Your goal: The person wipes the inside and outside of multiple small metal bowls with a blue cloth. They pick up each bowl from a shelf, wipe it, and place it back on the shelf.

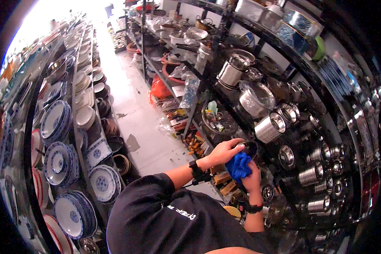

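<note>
My left hand [227, 150] grips the rim of a round, dark, shiny dish [251, 148], which seems to be metal. Bunched in my right hand [252, 178] is a bright blue cloth [238, 165]. The cloth lies against the near side of the dish and covers part of it, so its full shape is hidden. Just beyond the dish stands a stack of steel bowls [268, 130] on the rack.
On my right, a black metal rack [206, 63] carries steel pots and bowls. Blue-and-white plates [70, 214] fill the shelves on my left. Between them runs a pale floor aisle [133, 104]. Wooden-looking pieces [196, 144] sit low by the rack.
</note>
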Action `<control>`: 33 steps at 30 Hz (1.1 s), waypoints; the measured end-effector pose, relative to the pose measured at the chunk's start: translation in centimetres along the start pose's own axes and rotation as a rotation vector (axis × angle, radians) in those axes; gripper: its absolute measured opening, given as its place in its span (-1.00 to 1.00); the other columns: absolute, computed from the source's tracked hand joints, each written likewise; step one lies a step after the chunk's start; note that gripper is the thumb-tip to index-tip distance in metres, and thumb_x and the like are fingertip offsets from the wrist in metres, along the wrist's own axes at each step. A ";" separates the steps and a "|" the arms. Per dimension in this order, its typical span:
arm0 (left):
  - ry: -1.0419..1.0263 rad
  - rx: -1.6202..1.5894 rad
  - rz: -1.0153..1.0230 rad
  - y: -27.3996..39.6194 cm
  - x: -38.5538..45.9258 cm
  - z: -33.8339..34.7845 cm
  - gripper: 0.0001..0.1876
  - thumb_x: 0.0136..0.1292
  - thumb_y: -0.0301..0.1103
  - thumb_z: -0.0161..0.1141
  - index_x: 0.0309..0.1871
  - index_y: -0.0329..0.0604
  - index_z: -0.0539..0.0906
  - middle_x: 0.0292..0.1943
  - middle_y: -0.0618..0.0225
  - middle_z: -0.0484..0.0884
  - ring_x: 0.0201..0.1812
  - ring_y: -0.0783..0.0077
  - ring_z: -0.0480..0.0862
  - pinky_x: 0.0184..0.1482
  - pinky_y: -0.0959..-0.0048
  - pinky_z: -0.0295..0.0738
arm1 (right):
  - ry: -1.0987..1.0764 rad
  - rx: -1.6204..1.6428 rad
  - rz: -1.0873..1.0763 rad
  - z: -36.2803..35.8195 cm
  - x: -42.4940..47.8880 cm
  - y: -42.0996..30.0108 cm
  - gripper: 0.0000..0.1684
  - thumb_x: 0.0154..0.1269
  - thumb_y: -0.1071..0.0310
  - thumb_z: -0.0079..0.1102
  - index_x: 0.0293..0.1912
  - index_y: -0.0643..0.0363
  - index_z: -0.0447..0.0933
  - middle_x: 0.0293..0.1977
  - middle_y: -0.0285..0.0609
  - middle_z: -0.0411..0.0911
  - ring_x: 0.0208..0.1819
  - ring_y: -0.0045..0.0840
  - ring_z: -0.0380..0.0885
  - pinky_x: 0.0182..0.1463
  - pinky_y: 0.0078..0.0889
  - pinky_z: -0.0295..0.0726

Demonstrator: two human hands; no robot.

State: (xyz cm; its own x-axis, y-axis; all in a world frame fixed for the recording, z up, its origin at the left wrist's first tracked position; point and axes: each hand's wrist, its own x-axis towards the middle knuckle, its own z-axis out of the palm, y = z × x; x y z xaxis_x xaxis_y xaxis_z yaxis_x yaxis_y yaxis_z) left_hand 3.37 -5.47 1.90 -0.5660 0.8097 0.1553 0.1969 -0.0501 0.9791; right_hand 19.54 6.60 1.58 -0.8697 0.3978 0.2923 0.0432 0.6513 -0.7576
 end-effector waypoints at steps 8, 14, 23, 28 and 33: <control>-0.028 -0.669 -0.098 -2.9 -0.3 -1.7 -0.56 0.25 -0.49 0.04 0.22 -0.31 0.41 0.06 0.29 0.55 0.04 0.47 0.53 0.15 0.48 0.38 | 0.596 -0.022 -0.041 -8.0 0.1 1.7 -0.44 0.04 0.45 0.24 0.10 0.32 0.41 0.08 -0.08 0.48 0.07 -0.36 0.45 0.21 -0.25 0.36; -0.279 -0.706 -0.113 -3.2 -0.5 3.0 -0.43 0.40 -0.25 0.03 0.39 -0.23 0.16 0.20 0.30 0.42 0.17 0.49 0.39 0.26 0.49 0.23 | 0.287 0.882 0.357 -3.7 -3.9 3.5 -0.45 0.44 0.12 -0.09 0.29 0.18 0.21 0.21 -0.17 0.33 0.19 -0.42 0.35 0.28 -0.34 0.31; 0.007 -0.590 0.097 -4.7 3.1 2.3 -0.34 0.36 -0.40 0.03 0.47 -0.13 0.02 0.25 0.31 0.38 0.18 0.46 0.39 0.24 0.49 0.28 | 0.151 0.846 0.541 -2.2 -3.3 1.9 -0.34 0.12 0.41 0.23 0.24 0.07 0.32 0.16 -0.13 0.38 0.13 -0.34 0.41 0.16 -0.22 0.44; -0.252 -0.693 -0.228 -0.3 0.4 1.6 -0.39 0.31 -0.46 0.07 0.41 -0.14 0.16 0.20 0.31 0.42 0.13 0.49 0.43 0.19 0.46 0.34 | 0.275 -0.174 -0.121 -6.6 -5.3 5.2 -0.44 0.10 0.45 0.18 0.16 0.15 0.42 0.13 -0.14 0.43 0.12 -0.28 0.44 0.20 -0.29 0.41; -0.292 -0.519 -0.100 -1.6 1.5 4.7 -0.28 0.32 -0.46 0.02 0.49 -0.13 -0.05 0.31 0.25 0.31 0.23 0.46 0.34 0.27 0.50 0.22 | 0.176 0.977 0.339 -1.9 -1.9 4.7 -0.49 0.20 0.34 0.20 0.15 0.22 0.40 0.05 -0.19 0.47 0.07 -0.44 0.44 0.14 -0.37 0.42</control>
State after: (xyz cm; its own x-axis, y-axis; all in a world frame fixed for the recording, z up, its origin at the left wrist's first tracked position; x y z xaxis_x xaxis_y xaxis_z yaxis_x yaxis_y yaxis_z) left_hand 5.94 -1.42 -0.03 -0.3039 0.9486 0.0886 -0.3043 -0.1848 0.9345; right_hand 22.31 10.17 -1.40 -0.7993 0.6009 -0.0021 -0.2126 -0.2861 -0.9343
